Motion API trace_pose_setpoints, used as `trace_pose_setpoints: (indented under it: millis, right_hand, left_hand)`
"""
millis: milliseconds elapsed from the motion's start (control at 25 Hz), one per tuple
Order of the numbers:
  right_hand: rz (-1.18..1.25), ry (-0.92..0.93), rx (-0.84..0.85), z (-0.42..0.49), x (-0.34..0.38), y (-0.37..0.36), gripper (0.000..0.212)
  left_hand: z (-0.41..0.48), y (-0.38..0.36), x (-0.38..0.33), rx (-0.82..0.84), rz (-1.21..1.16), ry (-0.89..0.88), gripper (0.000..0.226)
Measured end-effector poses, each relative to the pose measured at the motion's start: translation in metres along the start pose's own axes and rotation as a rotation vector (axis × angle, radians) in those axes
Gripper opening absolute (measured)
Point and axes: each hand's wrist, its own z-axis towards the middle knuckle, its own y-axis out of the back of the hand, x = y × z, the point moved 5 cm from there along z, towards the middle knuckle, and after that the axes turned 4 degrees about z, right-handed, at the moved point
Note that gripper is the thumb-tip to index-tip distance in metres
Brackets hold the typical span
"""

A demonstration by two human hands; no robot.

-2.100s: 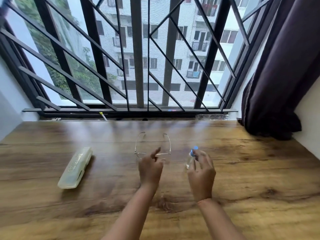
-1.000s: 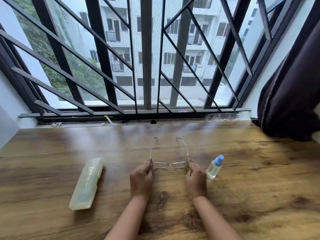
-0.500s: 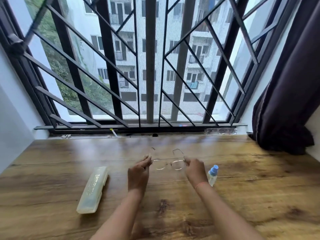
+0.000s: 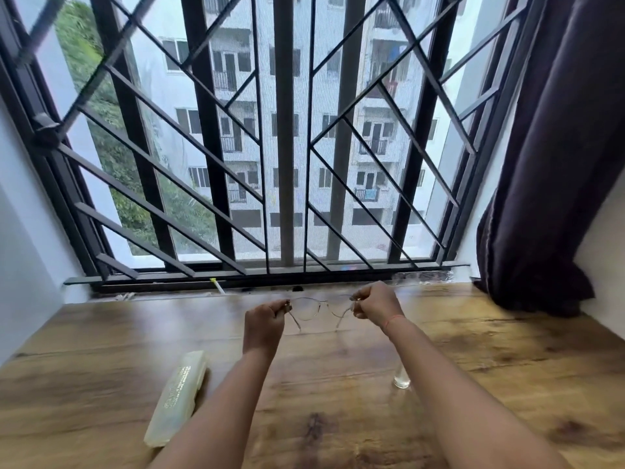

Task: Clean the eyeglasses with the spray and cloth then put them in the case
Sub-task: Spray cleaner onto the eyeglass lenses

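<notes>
Thin-framed eyeglasses (image 4: 318,308) hang in the air above the wooden table, lenses facing me, temples pointing down toward the table. My left hand (image 4: 265,321) pinches the left end of the frame and my right hand (image 4: 373,304) pinches the right end. A pale translucent glasses case (image 4: 177,397) lies shut on the table at lower left. The small clear spray bottle (image 4: 401,379) stands behind my right forearm, with only its base showing. No cloth is visible.
The wooden table (image 4: 507,367) runs up to a barred window (image 4: 284,147) at the back. A dark curtain (image 4: 548,164) hangs at the right. White walls close both sides.
Both hands took hold of the glasses on the table and lifted them up toward the window. The view tilted upward. The bottle and case stayed put.
</notes>
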Motion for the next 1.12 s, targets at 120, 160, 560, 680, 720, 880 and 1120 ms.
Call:
trace_pose_setpoints:
  millis: [120, 160, 560, 680, 720, 880, 1120]
  right_hand:
    - [0.072, 0.05, -0.039, -0.004, 0.005, 0.009, 0.023]
    - [0.094, 0.074, -0.054, -0.006, 0.008, 0.013, 0.022]
    - [0.269, 0.325, -0.242, -0.044, 0.03, 0.073, 0.037]
    - [0.179, 0.381, -0.701, -0.091, -0.021, 0.088, 0.045]
    - [0.141, 0.366, -0.755, -0.103, -0.041, 0.08, 0.054]
    - [0.076, 0.175, -0.509, -0.102, -0.101, 0.035, 0.093]
    - [0.098, 0.036, -0.259, -0.085, -0.131, 0.019, 0.07]
  left_hand:
    - [-0.002, 0.004, -0.009, -0.029, -0.041, -0.054, 0.012]
    - [-0.001, 0.006, -0.013, -0.04, -0.069, -0.061, 0.016]
    - [0.04, 0.04, -0.083, -0.223, -0.219, -0.211, 0.013]
    - [0.046, 0.047, -0.092, -0.288, -0.229, -0.227, 0.012]
    - [0.048, 0.048, -0.093, -0.299, -0.238, -0.214, 0.011]
    - [0.052, 0.048, -0.096, -0.319, -0.271, -0.18, 0.011]
    - [0.052, 0.051, -0.104, -0.352, -0.281, -0.213, 0.011]
